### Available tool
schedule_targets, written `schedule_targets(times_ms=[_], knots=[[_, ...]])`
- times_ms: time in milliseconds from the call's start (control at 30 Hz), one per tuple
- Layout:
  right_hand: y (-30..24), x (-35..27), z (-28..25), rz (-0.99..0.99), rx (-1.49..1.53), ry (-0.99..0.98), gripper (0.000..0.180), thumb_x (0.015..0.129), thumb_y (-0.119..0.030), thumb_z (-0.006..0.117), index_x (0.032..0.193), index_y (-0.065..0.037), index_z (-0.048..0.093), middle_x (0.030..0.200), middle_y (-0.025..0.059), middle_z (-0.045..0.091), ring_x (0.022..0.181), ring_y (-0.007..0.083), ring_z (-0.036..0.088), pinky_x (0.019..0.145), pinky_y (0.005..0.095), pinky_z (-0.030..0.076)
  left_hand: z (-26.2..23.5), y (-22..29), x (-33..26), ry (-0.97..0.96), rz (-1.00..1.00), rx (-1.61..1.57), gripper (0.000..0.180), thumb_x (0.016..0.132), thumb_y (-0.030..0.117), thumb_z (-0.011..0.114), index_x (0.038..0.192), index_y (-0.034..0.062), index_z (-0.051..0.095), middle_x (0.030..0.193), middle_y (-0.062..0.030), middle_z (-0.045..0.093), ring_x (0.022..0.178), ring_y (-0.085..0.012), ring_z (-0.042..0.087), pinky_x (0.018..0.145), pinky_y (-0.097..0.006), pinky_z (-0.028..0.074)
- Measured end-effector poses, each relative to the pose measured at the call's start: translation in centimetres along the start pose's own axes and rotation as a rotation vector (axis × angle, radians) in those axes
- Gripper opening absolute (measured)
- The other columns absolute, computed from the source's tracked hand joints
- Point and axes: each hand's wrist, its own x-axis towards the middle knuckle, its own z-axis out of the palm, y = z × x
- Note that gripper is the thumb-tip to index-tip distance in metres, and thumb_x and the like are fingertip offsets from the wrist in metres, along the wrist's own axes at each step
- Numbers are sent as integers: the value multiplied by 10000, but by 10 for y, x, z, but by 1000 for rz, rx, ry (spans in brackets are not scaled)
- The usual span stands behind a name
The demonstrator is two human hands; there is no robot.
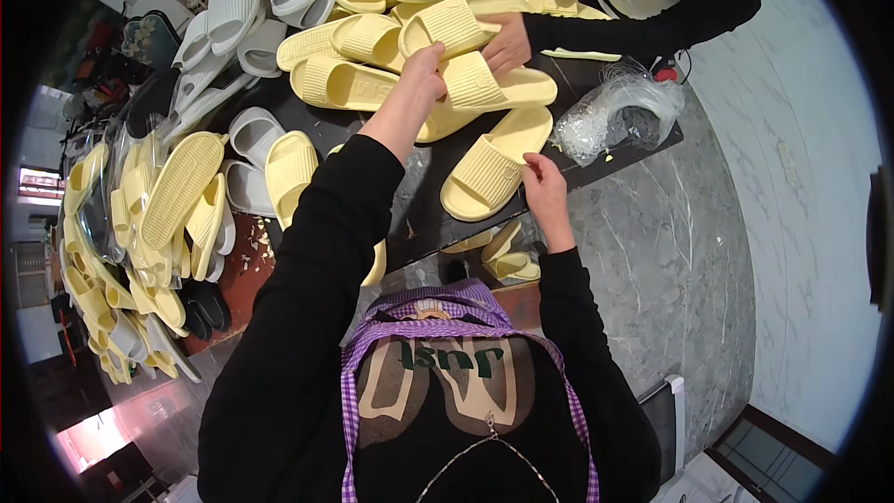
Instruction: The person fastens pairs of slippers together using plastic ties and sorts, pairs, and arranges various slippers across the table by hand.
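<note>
Head view: our right hand pinches the side of a yellow slipper lying near the edge of the black table. Our left hand touches the piled yellow slippers beside a co-worker's hand; we cannot tell whether its fingers close.

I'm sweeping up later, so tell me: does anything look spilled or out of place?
Yes. Small pale scraps lie scattered over the reddish surface at left, looking like spilled trimmings. Just below, dark footwear stands out beside the heaped yellow and grey slippers. The yellow slipper at the right hand shows no obvious damage.
</note>
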Motion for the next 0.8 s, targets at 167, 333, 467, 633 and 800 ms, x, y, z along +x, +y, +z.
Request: schedule_targets(times_ms=[167,333,467,633,800], knots=[[1,-1,0,-64,-76,-19,236,812,-54,551,1031,31,578,903,108,619,779,145,591,716,261,473,-8,9,7,-28,-115,111,259,892,93,489,1135,5,476,1081,-158,542,954,-290,565,788,-449,508],[-1,0,0,-101,-132,-31,235,804,-48,556,1025,27,579,909,117,615,791,165,597,719,269,475,-6,22,2,-169,-57,237,305,882,77,484,1172,-9,446,1061,-163,539,932,-275,567,781,-422,503],[0,3,-1,-141,-167,-10,231,793,-48,562,1011,25,581,901,131,610,777,190,596,712,284,475,19,36,-24,-273,25,382,359,889,107,488,1227,6,425,1089,-158,540,986,-267,556,841,-375,476],[-7,5,-2,-184,-233,-7,225,769,-48,573,984,15,584,908,148,602,787,240,581,719,323,466,41,53,-88,-409,319,635,404,874,91,490,1246,-40,405,1054,-135,552,959,-212,555,849,-288,440],[-19,1,-3,-240,-262,25,225,758,-64,580,972,4,586,923,150,597,829,280,562,741,353,451,14,50,-144,-402,968,858,320,873,96,498,1159,-49,494,1047,-125,576,966,-172,557,842,-272,434]])
